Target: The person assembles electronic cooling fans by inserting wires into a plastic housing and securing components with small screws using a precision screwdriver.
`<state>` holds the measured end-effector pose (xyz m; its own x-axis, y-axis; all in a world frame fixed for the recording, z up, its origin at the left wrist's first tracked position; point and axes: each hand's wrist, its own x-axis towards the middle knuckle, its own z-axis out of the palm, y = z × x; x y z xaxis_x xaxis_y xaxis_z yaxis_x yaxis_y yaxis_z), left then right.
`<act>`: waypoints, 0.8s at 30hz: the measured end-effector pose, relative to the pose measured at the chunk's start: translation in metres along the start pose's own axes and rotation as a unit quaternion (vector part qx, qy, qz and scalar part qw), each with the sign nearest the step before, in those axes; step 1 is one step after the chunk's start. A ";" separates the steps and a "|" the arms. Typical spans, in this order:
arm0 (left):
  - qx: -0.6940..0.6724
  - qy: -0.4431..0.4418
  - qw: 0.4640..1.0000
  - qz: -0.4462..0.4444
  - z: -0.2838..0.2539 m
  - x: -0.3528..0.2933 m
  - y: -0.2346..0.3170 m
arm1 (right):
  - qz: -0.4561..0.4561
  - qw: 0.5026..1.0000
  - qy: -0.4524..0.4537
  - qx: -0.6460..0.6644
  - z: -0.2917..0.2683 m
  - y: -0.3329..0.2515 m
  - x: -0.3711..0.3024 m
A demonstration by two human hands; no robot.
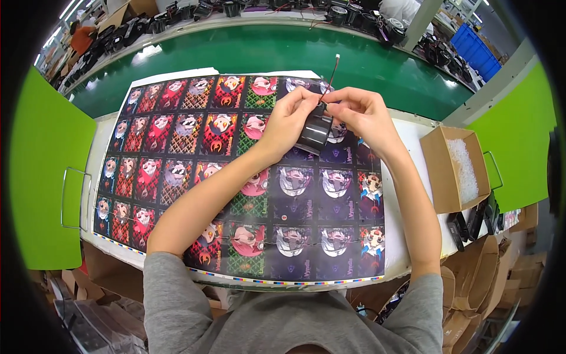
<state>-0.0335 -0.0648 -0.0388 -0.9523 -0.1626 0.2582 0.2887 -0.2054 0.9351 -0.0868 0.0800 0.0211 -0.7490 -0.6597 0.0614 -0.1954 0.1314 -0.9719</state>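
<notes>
A glossy black cylindrical housing (317, 131) is held up over the printed sheet, tilted, with my left hand (289, 123) closed around its left side and upper end. From its top a thin dark red and black cable (332, 78) rises to a small white connector (337, 56). The thumb and fingers of my right hand (364, 115) pinch together at the cable's base, right beside my left fingertips. Exactly what lies between those right fingertips is partly hidden by the fingers.
A large sheet of colourful cartoon cards (177, 147) covers the white worktable. At right stand a cardboard box (439, 171) of small clear pieces and several black parts (471, 224). Green panels (50, 177) flank the table. Beyond runs a green conveyor (236, 50), with black assemblies (339, 15) behind it.
</notes>
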 end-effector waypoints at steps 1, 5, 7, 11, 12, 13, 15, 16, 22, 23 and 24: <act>0.000 -0.001 1.000 -0.001 0.002 0.000 0.001 | 0.000 1.000 0.001 0.001 0.000 0.000 0.000; -0.028 0.016 0.999 -0.027 0.005 -0.002 0.001 | -0.003 1.000 0.013 -0.013 0.000 0.005 0.001; -0.033 0.026 0.999 -0.019 0.005 -0.002 0.001 | -0.015 1.000 0.014 -0.023 0.001 0.005 0.001; -0.032 0.017 0.999 -0.032 0.003 0.000 0.005 | -0.021 0.999 0.026 0.026 0.002 0.004 0.000; -0.040 0.013 0.998 -0.047 0.003 0.001 0.006 | -0.020 0.997 0.032 0.061 0.001 0.004 0.000; -0.041 0.014 0.998 -0.046 0.003 0.000 0.005 | -0.004 0.997 0.017 0.069 -0.003 0.004 0.000; -0.037 0.015 0.999 -0.036 0.004 -0.002 0.001 | 0.002 0.997 0.029 0.074 0.002 0.004 0.000; -0.022 0.029 0.999 -0.020 0.005 -0.002 0.002 | 0.009 0.996 0.042 0.082 0.004 0.003 0.000; 0.031 0.015 0.999 0.041 0.007 -0.002 -0.004 | 0.000 0.998 0.027 0.062 0.006 0.015 0.002; 0.019 0.012 0.999 0.029 0.007 -0.002 -0.005 | 0.001 0.998 0.026 0.062 0.006 0.016 0.003; 0.018 0.014 0.999 0.029 0.006 -0.002 -0.006 | 0.005 0.997 0.019 0.073 0.007 0.017 0.003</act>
<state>-0.0337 -0.0575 -0.0432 -0.9308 -0.1994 0.3063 0.3392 -0.1592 0.9271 -0.0881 0.0755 0.0030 -0.7748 -0.6295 0.0575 -0.0953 0.0264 -0.9951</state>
